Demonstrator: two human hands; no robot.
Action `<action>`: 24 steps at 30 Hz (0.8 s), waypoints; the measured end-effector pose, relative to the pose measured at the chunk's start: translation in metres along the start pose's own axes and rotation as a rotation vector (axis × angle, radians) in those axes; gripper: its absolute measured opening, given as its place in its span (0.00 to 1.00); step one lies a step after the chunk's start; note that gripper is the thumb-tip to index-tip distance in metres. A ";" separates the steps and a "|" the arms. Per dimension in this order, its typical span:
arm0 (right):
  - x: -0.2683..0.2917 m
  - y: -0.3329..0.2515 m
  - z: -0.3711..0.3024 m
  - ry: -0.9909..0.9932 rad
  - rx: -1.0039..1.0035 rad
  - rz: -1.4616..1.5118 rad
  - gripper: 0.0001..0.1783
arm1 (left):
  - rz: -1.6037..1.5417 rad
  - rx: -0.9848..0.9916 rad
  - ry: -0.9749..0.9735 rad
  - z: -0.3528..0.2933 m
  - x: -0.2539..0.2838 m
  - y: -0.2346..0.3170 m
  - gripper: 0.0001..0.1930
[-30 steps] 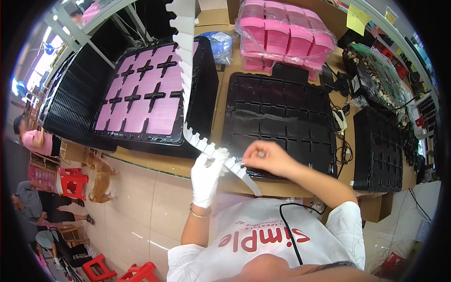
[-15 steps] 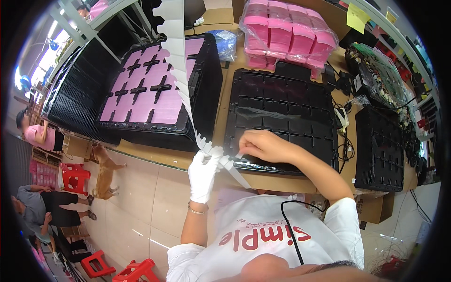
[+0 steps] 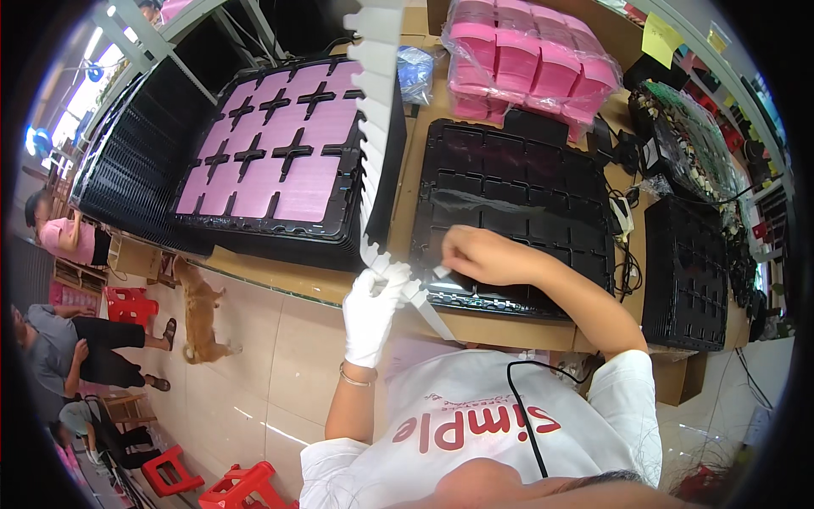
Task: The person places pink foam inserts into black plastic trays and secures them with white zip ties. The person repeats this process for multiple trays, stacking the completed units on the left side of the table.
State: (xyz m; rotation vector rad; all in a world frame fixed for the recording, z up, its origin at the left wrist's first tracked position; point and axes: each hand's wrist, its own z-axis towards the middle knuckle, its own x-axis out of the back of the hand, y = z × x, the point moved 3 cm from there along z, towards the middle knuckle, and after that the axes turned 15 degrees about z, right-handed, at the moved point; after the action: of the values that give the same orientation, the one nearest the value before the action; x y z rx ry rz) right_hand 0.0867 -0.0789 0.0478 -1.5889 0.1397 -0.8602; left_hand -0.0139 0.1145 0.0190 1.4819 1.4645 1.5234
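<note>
A long white strip with notched edges (image 3: 379, 119) hangs from above down to my left hand (image 3: 370, 321). That hand wears a white glove and is closed on the strip, whose short tail pokes out below the fingers. My bare right hand (image 3: 490, 256) pinches a small whitish tab (image 3: 442, 271) between thumb and fingertips. It hovers over the near left corner of a black compartment tray (image 3: 555, 233). A crumpled strip of clear film (image 3: 487, 204) lies across the tray's middle.
Stacked black trays (image 3: 326, 236) hold pink sheets (image 3: 309, 188) at left. Bagged pink pieces (image 3: 530, 59) stand behind the work tray. More black trays (image 3: 685, 271), cables and circuit boards (image 3: 691, 127) lie right. A dog (image 3: 201, 314), red stools (image 3: 242, 488) and people are on the floor side.
The hanging strip has swung to the right. My right hand has shifted slightly right and up, and the tab in its fingers shows more clearly. The dog has moved.
</note>
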 end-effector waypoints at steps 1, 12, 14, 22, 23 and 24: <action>0.009 -0.004 -0.012 -0.044 -0.011 0.093 0.10 | -0.007 0.003 -0.009 -0.001 0.004 0.001 0.15; -0.057 -0.038 -0.066 0.219 -0.127 0.230 0.16 | -0.299 -0.032 -0.169 -0.013 -0.001 0.012 0.09; -0.064 -0.031 -0.064 0.279 0.136 0.241 0.14 | -0.335 -0.100 -0.294 -0.010 0.007 0.009 0.10; -0.030 -0.025 -0.051 0.208 0.273 0.129 0.13 | -0.595 -0.172 -0.693 0.013 0.016 0.003 0.06; -0.026 -0.023 -0.047 0.239 0.540 -0.147 0.15 | -0.474 -0.195 -0.632 0.021 0.014 0.003 0.05; -0.018 -0.026 -0.048 0.059 0.531 -0.505 0.17 | -0.357 -0.213 -0.565 0.028 0.013 0.001 0.05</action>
State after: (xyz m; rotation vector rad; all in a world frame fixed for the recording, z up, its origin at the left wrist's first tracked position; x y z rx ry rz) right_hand 0.0355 -0.1017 0.0609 -1.1038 -0.4367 -1.2139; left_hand 0.0090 0.1344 0.0185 1.2944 1.1108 0.9126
